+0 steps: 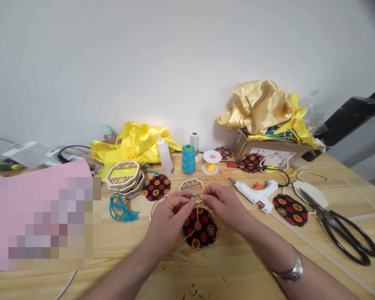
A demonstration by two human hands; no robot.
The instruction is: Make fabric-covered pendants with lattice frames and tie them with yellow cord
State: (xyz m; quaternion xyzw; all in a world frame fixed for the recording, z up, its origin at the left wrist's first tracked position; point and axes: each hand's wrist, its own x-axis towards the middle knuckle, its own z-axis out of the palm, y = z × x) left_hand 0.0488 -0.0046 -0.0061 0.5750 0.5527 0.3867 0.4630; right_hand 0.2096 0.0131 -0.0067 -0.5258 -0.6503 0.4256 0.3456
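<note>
Both hands, left hand (170, 210) and right hand (221, 204), pinch a yellow cord (201, 192) on the wooden frame (191, 185) between them, above the patch (200, 228); I'd judge the thin cord could slip or snag.

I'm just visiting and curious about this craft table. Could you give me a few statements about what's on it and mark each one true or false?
1. Both hands, left and right, pinch a yellow thread over a wooden lattice piece. True.
2. The scissors lie at the left edge of the table. False: they lie on the right.
3. A white glue gun lies right of the hands. True.
4. The upright thread cone is red. False: it is teal.
</note>
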